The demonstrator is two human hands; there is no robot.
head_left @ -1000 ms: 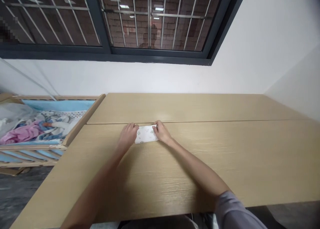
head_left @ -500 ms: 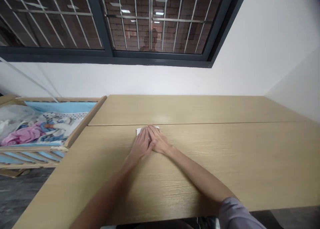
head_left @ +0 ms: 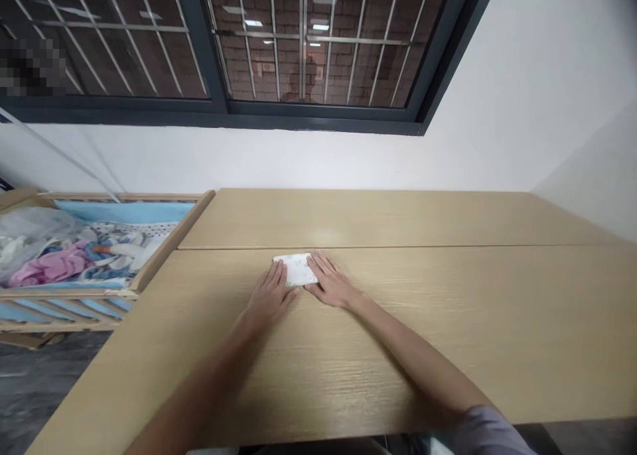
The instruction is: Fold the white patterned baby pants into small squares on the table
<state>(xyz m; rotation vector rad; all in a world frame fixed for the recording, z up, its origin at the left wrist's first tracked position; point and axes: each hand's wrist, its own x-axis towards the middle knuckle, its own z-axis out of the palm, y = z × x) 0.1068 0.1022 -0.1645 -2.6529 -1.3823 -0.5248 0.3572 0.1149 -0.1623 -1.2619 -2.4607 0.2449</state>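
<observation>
A small white folded cloth [head_left: 296, 268] with a faint print lies on the light wooden table [head_left: 448, 322], just in front of the seam between its two boards. My left hand [head_left: 269, 296] lies flat with fingers stretched out, its fingertips on the cloth's left edge. My right hand [head_left: 331, 284] also lies flat and open, fingertips touching the cloth's right edge. Neither hand grips anything. The cloth's near edge is partly covered by my fingers.
A wooden crib [head_left: 164, 243] stands against the table's left side, holding a heap of pink, blue and white clothes [head_left: 60, 262]. A white wall and a barred dark-framed window [head_left: 298, 50] rise behind the table.
A second ago my hands held the cloth's two ends. They then came together on top of it, pressing it. Now they have slid apart and back, uncovering the smaller folded cloth.
</observation>
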